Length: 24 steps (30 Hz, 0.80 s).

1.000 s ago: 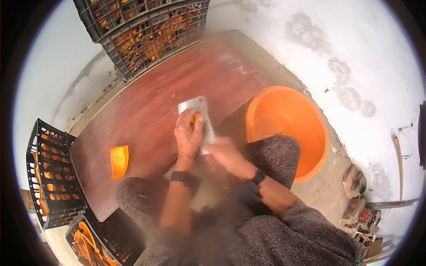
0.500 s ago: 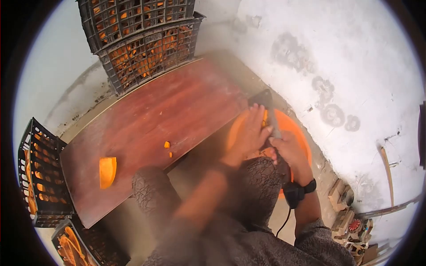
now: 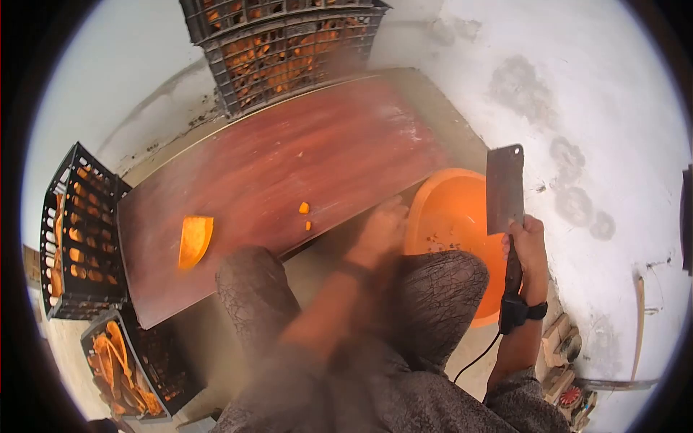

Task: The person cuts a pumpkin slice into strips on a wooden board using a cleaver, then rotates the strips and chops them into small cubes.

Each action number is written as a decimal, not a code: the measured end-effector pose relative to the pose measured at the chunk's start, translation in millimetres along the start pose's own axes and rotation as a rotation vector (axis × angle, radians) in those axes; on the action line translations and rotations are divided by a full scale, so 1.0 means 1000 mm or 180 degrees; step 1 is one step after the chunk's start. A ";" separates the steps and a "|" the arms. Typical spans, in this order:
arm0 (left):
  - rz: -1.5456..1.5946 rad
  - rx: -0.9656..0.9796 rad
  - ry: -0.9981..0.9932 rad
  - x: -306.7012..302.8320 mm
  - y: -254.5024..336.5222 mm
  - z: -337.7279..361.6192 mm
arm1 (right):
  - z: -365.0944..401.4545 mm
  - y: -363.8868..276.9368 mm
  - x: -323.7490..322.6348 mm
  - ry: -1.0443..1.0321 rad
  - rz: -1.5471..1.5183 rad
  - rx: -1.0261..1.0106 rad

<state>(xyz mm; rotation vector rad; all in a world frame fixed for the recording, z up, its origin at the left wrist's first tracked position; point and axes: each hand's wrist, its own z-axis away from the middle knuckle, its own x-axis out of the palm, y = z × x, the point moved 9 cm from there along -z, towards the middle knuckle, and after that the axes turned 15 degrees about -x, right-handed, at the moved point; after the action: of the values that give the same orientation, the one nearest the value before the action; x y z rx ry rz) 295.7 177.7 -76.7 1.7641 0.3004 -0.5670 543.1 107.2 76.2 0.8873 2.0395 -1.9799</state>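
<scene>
My right hand [image 3: 533, 249] is closed round the handle of a cleaver [image 3: 504, 191], whose broad dark blade points away from me. It is held over the right rim of an orange basin [image 3: 465, 198]. A few small bits lie on the basin's floor. My left hand [image 3: 388, 225], smeared by motion, is between the basin and the near edge of a reddish-brown board [image 3: 317, 159]; its fingers do not show clearly. On the board lie an orange wedge, which looks like pumpkin [image 3: 195, 242], and two small pieces, a larger cube [image 3: 304, 208] and a smaller one [image 3: 308, 226].
Stacked black crates [image 3: 289, 61] with orange pieces stand behind the board. Another black crate [image 3: 86, 252] is at its left end, and an open crate [image 3: 123, 368] of orange pieces sits below that. A stained white wall [image 3: 577, 94] rises on the right. Wood blocks [image 3: 556, 339] lie low right.
My hands, together over the basin before, are now apart. The cleaver has swung up and right; my left hand has moved left, away from it. The whole view has also shifted.
</scene>
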 end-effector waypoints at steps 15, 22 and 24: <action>-0.1181 -0.1657 0.1510 -0.174 -0.110 0.038 | 0.002 -0.093 0.191 -0.1036 -0.1191 0.0058; -0.1306 -0.1319 0.1989 -0.234 -0.112 0.077 | 0.047 -0.054 0.273 -0.1665 -0.1284 0.0374; -0.1760 -0.1011 0.2610 -0.269 -0.110 0.097 | 0.060 -0.052 0.291 -0.1914 -0.1230 0.0413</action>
<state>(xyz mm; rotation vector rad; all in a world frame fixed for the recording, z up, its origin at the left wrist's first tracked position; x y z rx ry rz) -7.0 138.9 -45.7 1.5147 1.3967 -0.1227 263.9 139.2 -32.4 -0.1192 1.8215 -2.2203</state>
